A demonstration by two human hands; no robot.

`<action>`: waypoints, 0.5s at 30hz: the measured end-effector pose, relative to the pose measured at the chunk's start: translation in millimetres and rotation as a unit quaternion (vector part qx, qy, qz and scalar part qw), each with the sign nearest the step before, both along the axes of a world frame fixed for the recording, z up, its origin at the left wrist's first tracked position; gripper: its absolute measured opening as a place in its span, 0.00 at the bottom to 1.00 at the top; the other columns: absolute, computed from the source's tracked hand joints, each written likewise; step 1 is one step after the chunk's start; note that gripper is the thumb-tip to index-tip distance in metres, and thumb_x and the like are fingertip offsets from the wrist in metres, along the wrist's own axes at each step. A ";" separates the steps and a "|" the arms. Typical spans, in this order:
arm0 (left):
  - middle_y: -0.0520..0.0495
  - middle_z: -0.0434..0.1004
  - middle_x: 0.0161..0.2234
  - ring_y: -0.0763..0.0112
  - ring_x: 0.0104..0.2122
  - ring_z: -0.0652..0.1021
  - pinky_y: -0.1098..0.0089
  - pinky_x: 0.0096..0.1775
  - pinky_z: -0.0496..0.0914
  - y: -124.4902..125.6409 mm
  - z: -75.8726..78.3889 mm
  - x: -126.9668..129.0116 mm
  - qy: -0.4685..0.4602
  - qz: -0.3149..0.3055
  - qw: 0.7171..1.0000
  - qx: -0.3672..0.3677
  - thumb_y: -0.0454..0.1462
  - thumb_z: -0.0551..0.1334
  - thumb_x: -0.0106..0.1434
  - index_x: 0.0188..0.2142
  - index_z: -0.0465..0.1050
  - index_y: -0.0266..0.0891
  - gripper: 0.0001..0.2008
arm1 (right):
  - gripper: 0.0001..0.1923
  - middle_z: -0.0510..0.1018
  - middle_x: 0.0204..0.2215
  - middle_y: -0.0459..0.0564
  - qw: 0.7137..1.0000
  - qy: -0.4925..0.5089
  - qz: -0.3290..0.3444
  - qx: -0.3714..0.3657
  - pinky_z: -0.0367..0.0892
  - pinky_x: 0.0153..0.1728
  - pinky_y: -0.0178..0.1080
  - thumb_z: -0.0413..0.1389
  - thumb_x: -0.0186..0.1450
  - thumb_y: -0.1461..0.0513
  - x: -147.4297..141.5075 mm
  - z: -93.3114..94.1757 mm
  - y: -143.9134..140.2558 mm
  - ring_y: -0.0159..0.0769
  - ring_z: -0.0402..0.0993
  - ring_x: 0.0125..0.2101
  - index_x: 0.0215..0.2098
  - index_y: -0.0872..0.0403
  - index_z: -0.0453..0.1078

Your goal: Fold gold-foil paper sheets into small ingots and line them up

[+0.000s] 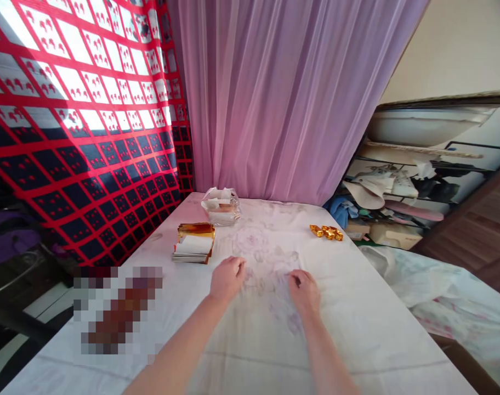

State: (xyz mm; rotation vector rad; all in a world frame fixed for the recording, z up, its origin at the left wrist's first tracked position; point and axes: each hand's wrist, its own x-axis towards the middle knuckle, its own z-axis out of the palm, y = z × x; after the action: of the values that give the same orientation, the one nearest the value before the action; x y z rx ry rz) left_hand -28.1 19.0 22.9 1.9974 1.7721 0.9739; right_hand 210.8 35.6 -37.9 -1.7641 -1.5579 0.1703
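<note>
Both hands rest empty and loosely curled on the worktop (357, 307); left hand (227, 277) nearest a paper stack (193, 245), its long axis running away from the viewer; right hand (304, 289) alongside.

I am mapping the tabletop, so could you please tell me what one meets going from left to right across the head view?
Blurred patch → stack of gold-and-white sheets → clear plastic bag → left hand → right hand → small gold folded pieces, all on the white cloth.

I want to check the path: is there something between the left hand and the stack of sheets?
Nothing visible. Only bare tablecloth lies between the left hand and the stack.
</note>
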 end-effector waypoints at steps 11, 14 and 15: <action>0.38 0.75 0.47 0.50 0.51 0.74 0.42 0.59 0.59 48.0 71.4 -95.6 0.282 0.010 0.956 -0.083 0.46 0.65 0.63 0.44 0.75 0.35 0.17 | 0.20 0.80 0.36 0.57 0.998 0.065 -0.006 -0.005 0.67 0.38 0.42 0.46 0.58 0.53 2.9 -5.9 2.7 0.43 0.75 0.34 0.32 0.54 0.76; 0.42 0.72 0.52 0.61 0.48 0.76 0.54 0.47 0.73 46.1 77.2 -113.3 0.325 -0.016 0.935 -0.140 0.43 0.61 0.68 0.54 0.69 0.38 0.18 | 0.19 0.80 0.36 0.56 0.997 0.082 -0.004 -0.004 0.67 0.37 0.42 0.47 0.58 0.53 3.1 -7.1 3.7 0.42 0.75 0.33 0.33 0.54 0.77; 0.42 0.72 0.52 0.60 0.47 0.76 0.55 0.47 0.74 45.2 79.4 -116.8 0.334 -0.018 0.930 -0.151 0.43 0.61 0.67 0.54 0.69 0.37 0.19 | 0.19 0.80 0.36 0.56 0.996 0.087 -0.003 -0.003 0.67 0.37 0.41 0.47 0.58 0.54 3.1 -7.4 3.9 0.41 0.75 0.33 0.33 0.54 0.77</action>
State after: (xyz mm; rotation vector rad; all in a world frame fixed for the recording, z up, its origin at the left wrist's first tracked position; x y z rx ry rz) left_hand -144.9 64.2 102.4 2.2871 2.0230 -0.0386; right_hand 213.9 39.5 -45.4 -1.7109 -1.4286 0.3172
